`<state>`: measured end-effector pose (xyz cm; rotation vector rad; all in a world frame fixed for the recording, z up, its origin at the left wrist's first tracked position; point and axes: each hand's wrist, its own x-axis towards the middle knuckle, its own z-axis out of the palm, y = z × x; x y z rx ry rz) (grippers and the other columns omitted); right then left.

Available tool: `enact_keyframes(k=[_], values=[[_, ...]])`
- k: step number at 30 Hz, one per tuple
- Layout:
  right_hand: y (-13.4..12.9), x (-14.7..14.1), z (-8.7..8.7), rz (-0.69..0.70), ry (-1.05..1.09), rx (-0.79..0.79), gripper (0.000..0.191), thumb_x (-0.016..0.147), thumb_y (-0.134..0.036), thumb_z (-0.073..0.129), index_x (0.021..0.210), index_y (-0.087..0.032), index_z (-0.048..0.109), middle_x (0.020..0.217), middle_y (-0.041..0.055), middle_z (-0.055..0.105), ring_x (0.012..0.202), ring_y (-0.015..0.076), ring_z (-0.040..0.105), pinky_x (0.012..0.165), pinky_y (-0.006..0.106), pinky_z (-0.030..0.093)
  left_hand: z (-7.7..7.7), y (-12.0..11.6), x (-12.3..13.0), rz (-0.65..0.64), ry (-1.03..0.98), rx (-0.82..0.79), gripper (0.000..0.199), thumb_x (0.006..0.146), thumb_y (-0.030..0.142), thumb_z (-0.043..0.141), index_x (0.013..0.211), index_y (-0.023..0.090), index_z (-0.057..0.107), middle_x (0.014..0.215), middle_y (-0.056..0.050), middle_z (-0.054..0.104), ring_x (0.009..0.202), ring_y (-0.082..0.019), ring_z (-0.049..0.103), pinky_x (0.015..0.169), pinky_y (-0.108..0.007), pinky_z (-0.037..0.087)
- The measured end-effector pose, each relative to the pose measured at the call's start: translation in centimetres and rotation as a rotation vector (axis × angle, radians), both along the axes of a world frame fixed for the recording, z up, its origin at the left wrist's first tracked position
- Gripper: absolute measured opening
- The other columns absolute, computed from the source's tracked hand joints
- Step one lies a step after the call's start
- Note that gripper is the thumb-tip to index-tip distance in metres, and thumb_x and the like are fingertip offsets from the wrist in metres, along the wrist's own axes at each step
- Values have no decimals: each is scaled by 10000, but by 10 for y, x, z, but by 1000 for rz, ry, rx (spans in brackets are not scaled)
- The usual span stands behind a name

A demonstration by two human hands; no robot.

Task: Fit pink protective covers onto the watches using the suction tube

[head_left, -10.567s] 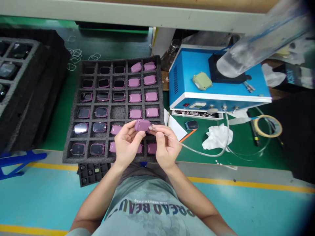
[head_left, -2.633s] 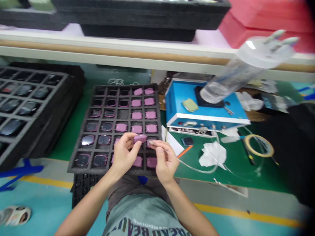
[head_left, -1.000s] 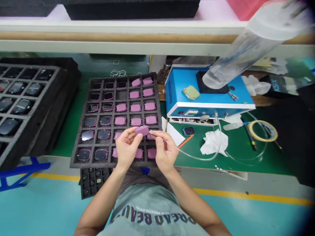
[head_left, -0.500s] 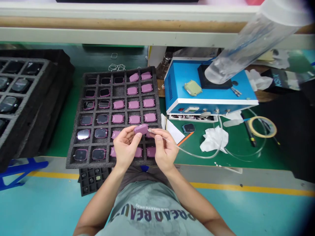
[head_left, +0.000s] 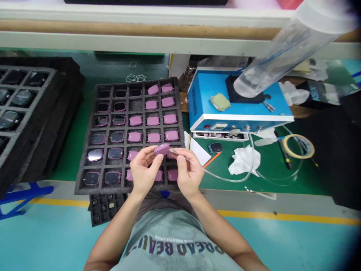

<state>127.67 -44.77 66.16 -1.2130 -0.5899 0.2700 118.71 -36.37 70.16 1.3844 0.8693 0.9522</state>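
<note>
My left hand (head_left: 144,169) pinches a purple watch body (head_left: 161,149) over the lower part of a grey foam tray (head_left: 128,146). Between the thumb and fingers of my right hand (head_left: 189,171) is the tip end of a clear tube (head_left: 225,180), close against the watch's right side. Whether the tip touches the watch cannot be made out. The tube curves up to the front of a blue machine (head_left: 239,109). In the tray, purple watch bodies lie back up on the right, and others show dark screens on the left. One compartment (head_left: 135,105) in the second row holds nothing.
Stacked black foam trays (head_left: 53,124) with dark watches stand at the left. On the machine rest a pale green watch body (head_left: 220,102) and a slanted clear cylinder (head_left: 270,56). A dark watch (head_left: 215,147), crumpled tissue (head_left: 244,160) and a tape roll (head_left: 298,146) lie on the green table.
The view has shifted slightly. Both hands keep nearly the same grip and place, and the purple watch body looks turned very slightly.
</note>
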Motion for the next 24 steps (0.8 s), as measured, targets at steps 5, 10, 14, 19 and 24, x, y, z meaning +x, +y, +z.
enact_keyframes(k=[5,10,14,19,24], values=[[2,0,2,0,-19,4,164,1034,-278,589,1076,-233,741,1098,86,749,1046,214,744,906,406,678,0,1,-1,-20,-1,26,295,795,269,861,1048,153,764,1009,-92,832,915,-202,811,867,-271,653],[3,1,2,13,-13,9,169,1040,-268,580,1088,-238,740,1107,87,746,1049,211,744,926,411,664,0,2,-1,-6,-2,39,292,787,260,870,1040,157,768,998,-84,835,907,-194,812,857,-250,651],[3,2,1,18,-7,22,165,1041,-265,580,1087,-241,737,1109,82,746,1046,209,747,926,408,659,1,1,-1,-6,-3,44,281,787,259,874,1031,162,774,987,-76,835,896,-185,811,854,-237,646],[4,1,1,14,-6,17,167,1041,-282,580,1085,-239,735,1105,86,746,1045,214,744,916,407,664,1,2,-1,0,5,37,289,790,266,873,1040,157,776,993,-83,833,905,-190,810,861,-244,645],[3,1,0,16,2,19,172,1040,-272,581,1100,-253,742,1108,76,743,1045,212,741,910,403,663,2,2,-1,-3,0,35,289,786,262,877,1038,161,779,987,-79,834,896,-183,809,853,-233,643]])
